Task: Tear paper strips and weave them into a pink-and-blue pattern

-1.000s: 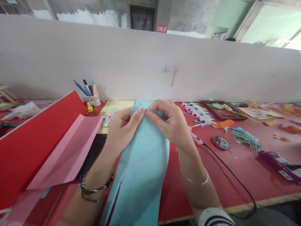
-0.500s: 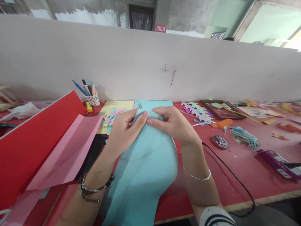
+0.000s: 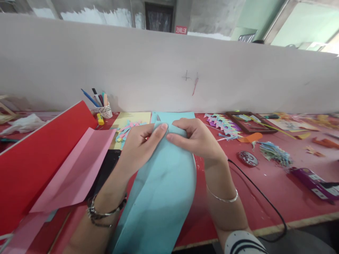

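Observation:
A large light-blue sheet of paper hangs from both hands, its top edge pinched and its lower part curving down over the table's front edge. My left hand grips the top left, thumb on the near face and fingers behind. Close beside it, my right hand pinches the same edge between thumb and fingers. The fingertips are only a small gap apart. Another light-blue sheet lies flat behind the hands, with a pointed metal tip over it, mostly hidden.
On the left stand a red board, a folded pink sheet, a black phone-like object and a pen cup. To the right lie paper strips, a wooden frame, a round tin and a purple device near a black cable.
The sheet's right side has swung inward and its curve has become narrower. My right fingertips have shifted very slightly away from the left thumb. Both hands keep their hold.

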A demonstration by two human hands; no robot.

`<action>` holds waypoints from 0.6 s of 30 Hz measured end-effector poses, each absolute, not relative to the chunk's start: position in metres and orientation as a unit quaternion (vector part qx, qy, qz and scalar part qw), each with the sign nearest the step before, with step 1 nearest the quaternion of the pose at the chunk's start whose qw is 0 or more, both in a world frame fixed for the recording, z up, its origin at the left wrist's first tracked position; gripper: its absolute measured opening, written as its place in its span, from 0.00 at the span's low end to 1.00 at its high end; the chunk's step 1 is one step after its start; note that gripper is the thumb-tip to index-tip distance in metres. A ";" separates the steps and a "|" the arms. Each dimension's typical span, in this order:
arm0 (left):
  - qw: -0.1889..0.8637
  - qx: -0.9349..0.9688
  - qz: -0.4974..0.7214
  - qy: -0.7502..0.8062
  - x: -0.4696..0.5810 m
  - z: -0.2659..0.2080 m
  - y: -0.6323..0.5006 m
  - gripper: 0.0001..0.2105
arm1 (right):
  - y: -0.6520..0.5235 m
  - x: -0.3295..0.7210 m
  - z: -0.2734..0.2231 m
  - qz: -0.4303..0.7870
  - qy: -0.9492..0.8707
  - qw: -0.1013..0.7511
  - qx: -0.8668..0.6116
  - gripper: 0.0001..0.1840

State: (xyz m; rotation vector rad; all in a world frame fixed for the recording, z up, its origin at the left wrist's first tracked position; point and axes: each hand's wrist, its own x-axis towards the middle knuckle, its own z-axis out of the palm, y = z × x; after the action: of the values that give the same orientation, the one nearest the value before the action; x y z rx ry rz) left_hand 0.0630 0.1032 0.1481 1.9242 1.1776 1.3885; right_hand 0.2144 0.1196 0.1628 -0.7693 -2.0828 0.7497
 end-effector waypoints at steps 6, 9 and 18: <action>0.171 0.726 0.510 0.428 0.063 0.147 0.103 0.17 | 0.119 0.216 0.163 0.303 -0.826 0.354 -0.316 0.17; 0.137 0.725 0.515 0.436 0.064 0.148 0.101 0.17 | 0.120 0.216 0.162 0.289 -0.824 0.363 -0.326 0.18; 0.209 0.716 0.506 0.433 0.062 0.150 0.102 0.16 | 0.120 0.212 0.160 0.336 -0.800 0.389 -0.310 0.19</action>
State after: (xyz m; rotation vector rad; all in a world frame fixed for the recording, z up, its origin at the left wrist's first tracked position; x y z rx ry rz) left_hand 0.0617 0.1025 0.1497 1.9932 1.2043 1.4074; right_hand 0.2125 0.1202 0.1602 -0.7892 -2.0336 0.8543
